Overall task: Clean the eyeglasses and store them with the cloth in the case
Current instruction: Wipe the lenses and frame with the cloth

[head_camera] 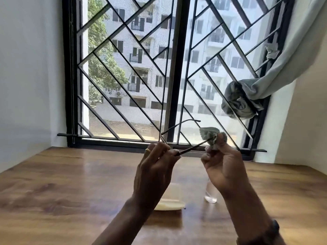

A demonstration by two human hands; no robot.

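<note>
Wooden table (62,183): brown grain, glossy top, daylight reflected across the middle, far edge running up to the window (123,76). Directly on it: one pale yellow case (169,206), lying flat near the front centre, partly hidden. Just right of it and apart stands one small clear bottle (211,193), upright, its top hidden.

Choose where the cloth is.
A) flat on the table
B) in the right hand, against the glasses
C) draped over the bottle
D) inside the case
B: the right hand pinches the cloth against the glasses, which the left hand holds up above the table.
</note>
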